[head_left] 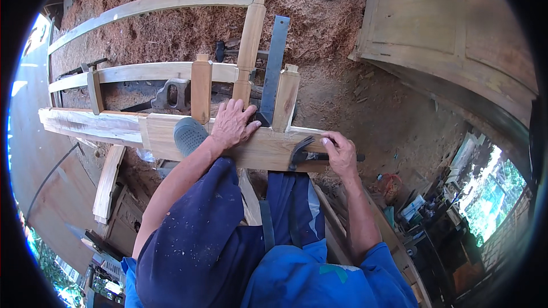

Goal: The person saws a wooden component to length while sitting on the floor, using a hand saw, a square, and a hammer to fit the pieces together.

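Note:
My left hand lies flat, fingers spread, on a broad pale wooden rail that runs left to right in front of me. Its fingertips touch the heel of a steel try square. My right hand grips the dark handle of a claw hammer whose head rests on the rail's near edge. Three short wooden uprights rise from the rail's far edge. My foot in a grey sandal presses on the rail just left of my left hand.
Two curved wooden rails cross a long upright above a floor of sawdust. A hand saw and a black mallet lie behind the frame. A panelled wooden door lies at upper right. Loose boards sit at lower left.

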The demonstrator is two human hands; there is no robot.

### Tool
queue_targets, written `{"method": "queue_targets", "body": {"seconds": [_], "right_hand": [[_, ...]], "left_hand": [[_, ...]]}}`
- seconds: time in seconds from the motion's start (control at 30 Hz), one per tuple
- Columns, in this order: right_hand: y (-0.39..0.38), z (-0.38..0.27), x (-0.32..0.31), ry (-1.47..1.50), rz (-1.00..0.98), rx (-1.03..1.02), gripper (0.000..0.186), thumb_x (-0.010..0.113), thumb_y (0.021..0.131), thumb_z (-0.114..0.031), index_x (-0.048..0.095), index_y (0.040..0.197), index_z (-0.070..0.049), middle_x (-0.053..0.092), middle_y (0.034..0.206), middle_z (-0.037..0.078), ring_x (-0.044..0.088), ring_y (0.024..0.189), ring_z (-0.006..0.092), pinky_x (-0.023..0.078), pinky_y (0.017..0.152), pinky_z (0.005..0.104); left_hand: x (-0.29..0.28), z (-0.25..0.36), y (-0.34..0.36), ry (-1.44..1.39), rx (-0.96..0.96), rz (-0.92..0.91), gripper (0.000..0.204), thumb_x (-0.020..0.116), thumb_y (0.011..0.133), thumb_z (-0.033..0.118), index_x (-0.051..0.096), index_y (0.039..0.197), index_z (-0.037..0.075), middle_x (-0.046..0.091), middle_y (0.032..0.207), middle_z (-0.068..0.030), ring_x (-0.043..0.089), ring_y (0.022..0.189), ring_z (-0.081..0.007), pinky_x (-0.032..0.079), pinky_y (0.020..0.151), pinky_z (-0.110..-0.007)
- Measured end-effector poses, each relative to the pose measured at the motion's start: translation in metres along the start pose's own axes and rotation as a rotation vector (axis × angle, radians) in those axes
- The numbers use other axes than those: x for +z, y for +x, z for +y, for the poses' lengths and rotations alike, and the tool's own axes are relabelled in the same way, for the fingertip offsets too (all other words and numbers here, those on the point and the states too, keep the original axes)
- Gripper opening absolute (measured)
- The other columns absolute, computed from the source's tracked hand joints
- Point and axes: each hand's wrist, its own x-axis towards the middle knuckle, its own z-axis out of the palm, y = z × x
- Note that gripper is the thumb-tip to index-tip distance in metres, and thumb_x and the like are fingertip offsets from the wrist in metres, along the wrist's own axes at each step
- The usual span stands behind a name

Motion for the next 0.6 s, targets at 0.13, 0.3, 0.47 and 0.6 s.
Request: {"method": "queue_targets", "body": {"seconds": [0.13,0.3,0.47,0.6], "right_hand": [[0.006,-0.003,0.007,-0.003,0.016,-0.058,0.018,0.065,0.092,-0.01,0.07,0.105,0.0,0.072,0.09,0.011,0.067,0.08,0.0165,0.052,0.074,0.0313],[0.017,-0.019,0.01,-0.006,-0.012,-0.039,0.018,0.064,0.094,-0.012,0.07,0.106,0.0,0.072,0.095,0.013,0.069,0.085,0.021,0.053,0.077,0.0333],[0.036,-0.027,0.012,0.03,-0.037,-0.01,0.019,0.063,0.094,-0.013,0.069,0.106,0.0,0.071,0.096,0.015,0.07,0.088,0.0243,0.053,0.078,0.0339],[0.039,-0.02,0.016,0.003,-0.042,-0.056,0.02,0.063,0.094,-0.014,0.069,0.107,-0.001,0.072,0.098,0.015,0.07,0.091,0.0272,0.054,0.08,0.0357]], "left_hand": [[-0.001,0.0,0.001,-0.016,0.016,-0.006,0.044,0.061,0.093,0.049,0.061,0.117,0.013,0.052,0.1,-0.012,0.05,0.102,-0.0295,0.039,0.091,-0.045],[-0.004,0.003,0.001,0.016,0.026,-0.018,0.044,0.06,0.093,0.048,0.061,0.118,0.012,0.053,0.1,-0.0116,0.051,0.102,-0.0292,0.038,0.091,-0.045],[0.002,0.004,0.003,0.034,0.039,-0.037,0.044,0.059,0.094,0.047,0.059,0.119,0.011,0.055,0.102,-0.01,0.052,0.103,-0.0275,0.037,0.092,-0.047],[0.006,0.004,0.004,0.058,0.078,-0.025,0.046,0.059,0.094,0.047,0.058,0.12,0.01,0.056,0.102,-0.0098,0.052,0.104,-0.0271,0.037,0.093,-0.045]]}}
